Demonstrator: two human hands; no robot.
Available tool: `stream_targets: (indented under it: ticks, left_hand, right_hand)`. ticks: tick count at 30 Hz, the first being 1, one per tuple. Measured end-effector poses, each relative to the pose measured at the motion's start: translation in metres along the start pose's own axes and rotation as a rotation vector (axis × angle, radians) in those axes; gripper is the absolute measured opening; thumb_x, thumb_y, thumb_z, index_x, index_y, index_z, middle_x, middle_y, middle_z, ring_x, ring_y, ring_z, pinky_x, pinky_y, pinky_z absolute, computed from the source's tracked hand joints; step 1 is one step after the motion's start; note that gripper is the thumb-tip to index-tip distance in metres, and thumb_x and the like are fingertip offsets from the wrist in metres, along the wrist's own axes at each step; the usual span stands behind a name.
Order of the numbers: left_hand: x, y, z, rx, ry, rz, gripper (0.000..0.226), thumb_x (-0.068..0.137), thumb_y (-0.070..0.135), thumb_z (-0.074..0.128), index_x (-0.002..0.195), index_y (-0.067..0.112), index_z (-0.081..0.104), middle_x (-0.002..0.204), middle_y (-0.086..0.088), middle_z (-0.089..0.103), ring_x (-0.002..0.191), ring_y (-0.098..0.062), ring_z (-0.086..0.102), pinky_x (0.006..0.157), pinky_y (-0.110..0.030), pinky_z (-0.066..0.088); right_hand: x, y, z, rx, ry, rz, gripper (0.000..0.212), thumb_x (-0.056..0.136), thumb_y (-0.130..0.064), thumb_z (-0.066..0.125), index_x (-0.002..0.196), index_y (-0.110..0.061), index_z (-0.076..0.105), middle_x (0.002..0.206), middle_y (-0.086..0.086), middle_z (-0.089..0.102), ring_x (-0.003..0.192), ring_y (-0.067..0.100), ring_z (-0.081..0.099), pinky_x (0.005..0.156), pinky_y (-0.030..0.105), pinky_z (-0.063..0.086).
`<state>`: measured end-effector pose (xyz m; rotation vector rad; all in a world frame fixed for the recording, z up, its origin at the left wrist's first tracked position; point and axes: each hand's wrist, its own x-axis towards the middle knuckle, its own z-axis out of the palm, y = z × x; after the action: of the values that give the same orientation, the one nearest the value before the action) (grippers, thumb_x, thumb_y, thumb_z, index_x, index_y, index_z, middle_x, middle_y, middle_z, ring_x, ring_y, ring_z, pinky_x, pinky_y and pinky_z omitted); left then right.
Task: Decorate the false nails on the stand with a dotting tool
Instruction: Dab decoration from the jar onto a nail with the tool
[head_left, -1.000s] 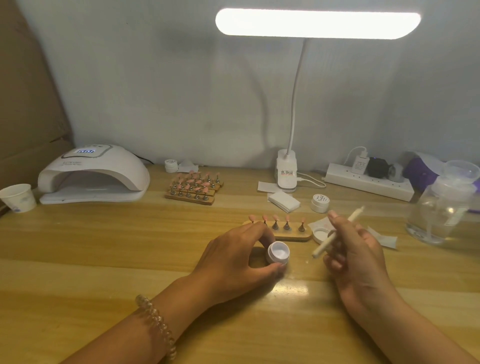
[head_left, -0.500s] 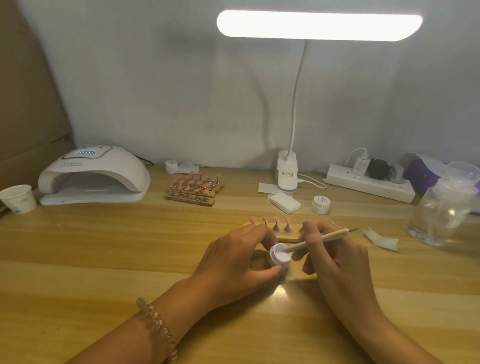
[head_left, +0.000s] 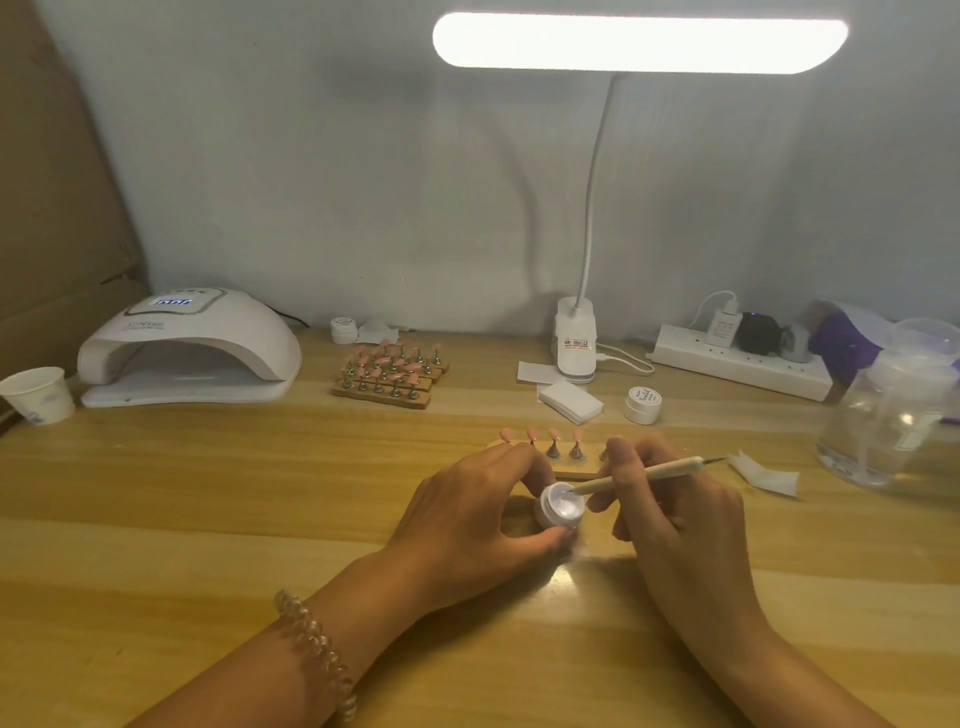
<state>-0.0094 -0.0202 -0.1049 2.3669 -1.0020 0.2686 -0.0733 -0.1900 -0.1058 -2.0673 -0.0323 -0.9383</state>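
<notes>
wooden table (head_left: 156, 519) runs across the whole view, lit desk lamp (head_left: 639, 41) overhead on a clip base with a label too small to read. white nail curing lamp (head_left: 192, 348) back left, blue display lit but digits unreadable, faint logo on the front also unreadable. power strip (head_left: 737, 364) back right with plugs in it, clear pump bottle (head_left: 893, 415) at the right edge. paper cup (head_left: 39, 392) far left. wooden racks of spare nails (head_left: 389, 374) mid-back, stack of wipes (head_left: 569, 400) and a closed gel jar (head_left: 643, 404) with script writing on the lid, cannot make it out. nail stand (head_left: 571, 470) lies just behind both hands, pink false nails (head_left: 553, 435) upright on it, right end hidden by fingers. left hand (head_left: 467, 525) curled around open gel pot (head_left: 562, 504), thumb and fingers pinching its sides, pot resting on the table. right hand (head_left: 680, 514) closed in a pen-like pinch on dotting tool (head_left: 644, 473), tool lying nearly level, its left tip down in the white gel in the pot, metal end pointing right. beaded bracelet (head_left: 317, 649) on the left wrist.
</notes>
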Motion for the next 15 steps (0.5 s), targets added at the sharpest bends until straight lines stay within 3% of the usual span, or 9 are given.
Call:
stream_targets:
  ticks: [5, 9, 15]
  left_hand:
    - [0.0006, 0.0023, -0.001, 0.015, -0.014, 0.003, 0.034, 0.077, 0.062, 0.067, 0.096, 0.047, 0.043, 0.095, 0.024, 0.058, 0.077, 0.017, 0.045, 0.056, -0.008, 0.028]
    - [0.0003, 0.0016, -0.0003, 0.024, -0.014, 0.004, 0.033, 0.078, 0.063, 0.067, 0.096, 0.046, 0.044, 0.096, 0.024, 0.058, 0.078, 0.018, 0.044, 0.057, -0.008, 0.026]
    - [0.0003, -0.0003, 0.0009, 0.04, 0.0, 0.01, 0.033, 0.079, 0.063, 0.065, 0.099, 0.043, 0.049, 0.094, 0.026, 0.056, 0.078, 0.019, 0.043, 0.056, -0.008, 0.026]
  right_hand:
    - [0.0, 0.0005, 0.0005, -0.032, -0.035, 0.007, 0.036, 0.097, -0.043, 0.047, 0.074, -0.019, 0.06, 0.058, -0.017, 0.065, 0.049, 0.01, 0.061, 0.049, 0.043, 0.051]
    - [-0.0002, -0.001, -0.0005, -0.003, 0.02, -0.008, 0.036, 0.1, -0.048, 0.043, 0.078, -0.026, 0.062, 0.061, -0.013, 0.067, 0.05, 0.01, 0.062, 0.047, 0.039, 0.049]
    - [-0.0006, -0.0023, -0.0006, 0.014, 0.012, 0.003, 0.04, 0.101, -0.048, 0.043, 0.077, -0.022, 0.063, 0.061, -0.01, 0.067, 0.048, 0.014, 0.061, 0.049, 0.043, 0.05]
